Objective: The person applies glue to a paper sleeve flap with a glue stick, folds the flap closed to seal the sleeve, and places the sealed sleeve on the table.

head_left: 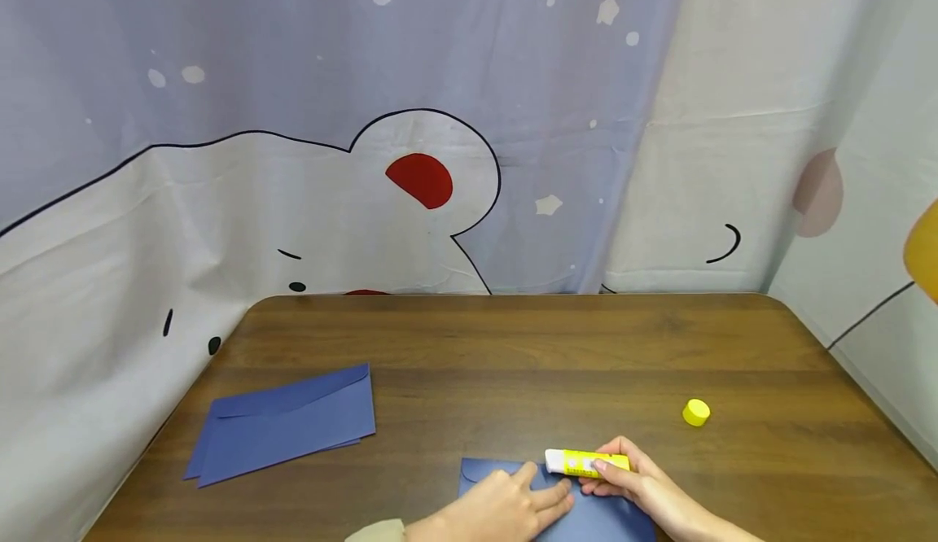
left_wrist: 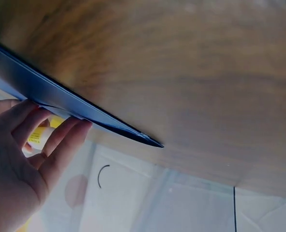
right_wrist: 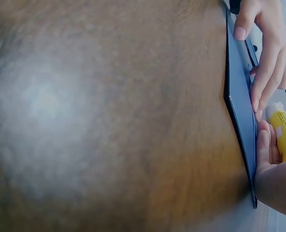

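Note:
A blue envelope [head_left: 597,519] lies at the table's front edge, flap side up. My left hand [head_left: 506,505] rests on it, fingers extended and pressing near the flap; in the left wrist view the fingertips [left_wrist: 84,124] touch the envelope [left_wrist: 60,99]. My right hand [head_left: 633,485] grips an uncapped yellow glue stick [head_left: 586,462], its white end pointing left over the flap. The right wrist view shows the glue stick [right_wrist: 284,128] in the right hand [right_wrist: 268,150], close beside the fingers of the left hand [right_wrist: 273,53].
Several blue envelopes [head_left: 293,424] lie overlapped at the left of the brown wooden table [head_left: 513,363]. The yellow glue cap [head_left: 696,413] sits on the right side. A patterned curtain [head_left: 557,119] hangs behind the table and along its sides.

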`<state>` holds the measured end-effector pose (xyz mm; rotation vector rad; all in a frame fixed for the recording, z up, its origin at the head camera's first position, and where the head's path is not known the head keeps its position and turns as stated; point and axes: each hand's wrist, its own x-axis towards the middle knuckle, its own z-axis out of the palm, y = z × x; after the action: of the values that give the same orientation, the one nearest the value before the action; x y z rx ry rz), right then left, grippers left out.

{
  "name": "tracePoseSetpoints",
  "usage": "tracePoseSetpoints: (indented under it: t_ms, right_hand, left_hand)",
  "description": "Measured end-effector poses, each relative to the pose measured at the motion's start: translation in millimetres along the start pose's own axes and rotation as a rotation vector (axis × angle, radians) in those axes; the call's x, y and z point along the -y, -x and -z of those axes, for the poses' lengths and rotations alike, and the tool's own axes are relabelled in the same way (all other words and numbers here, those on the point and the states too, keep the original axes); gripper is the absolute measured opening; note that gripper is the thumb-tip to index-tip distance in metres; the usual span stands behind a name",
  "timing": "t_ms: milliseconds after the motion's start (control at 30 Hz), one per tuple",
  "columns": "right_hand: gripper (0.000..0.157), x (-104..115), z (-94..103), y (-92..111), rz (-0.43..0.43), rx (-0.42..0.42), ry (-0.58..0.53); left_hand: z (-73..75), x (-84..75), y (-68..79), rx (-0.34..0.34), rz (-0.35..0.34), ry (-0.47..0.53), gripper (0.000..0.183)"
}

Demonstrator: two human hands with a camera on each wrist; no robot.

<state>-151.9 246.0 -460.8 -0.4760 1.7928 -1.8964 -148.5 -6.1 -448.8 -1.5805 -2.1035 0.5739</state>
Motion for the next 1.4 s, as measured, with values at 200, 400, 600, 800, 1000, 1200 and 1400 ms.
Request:
tracePoseSetpoints:
  t_ms: [200,400,600,800,1000,1200,1400]
  right_hand:
    - [0.009,1,-1.1,0,-0.003,-0.016,0.010]
    - [0.010,2,-1.9,0,-0.019,-0.022,0.018]
    - [0.014,5,-4.0,1,-0.042,-0.045,0.055]
    - [0.016,4,-4.6,1,-0.039,-0.056,0.066]
    - [0.012,1,-4.0,2,-0.014,-0.052,0.056]
    - [0.015,0,-4.9,3,-0.003,-0.067,0.094]
    - [0.020,3,-5.5,2,-0.004,-0.077,0.120]
  left_hand:
    - [5.6,6.5,5.9,0.014,-0.001,0.089,0.042]
    - [5.5,15.5,17.5,0.071,0.071,0.400,0.046]
    - [-0.1,17.0,26.0,0.011,0.099,0.488,0.050]
    - [3.2,23.5,39.1,0.110,0.099,0.630,0.068]
    - [5.7,27.8,62.0,0.177,0.067,0.643,0.073]
    - [5.4,28.1,69.6,0.141,0.071,0.578,0.072]
    - [3.8,28.3,71.7,0.126,0.082,0.606,0.074]
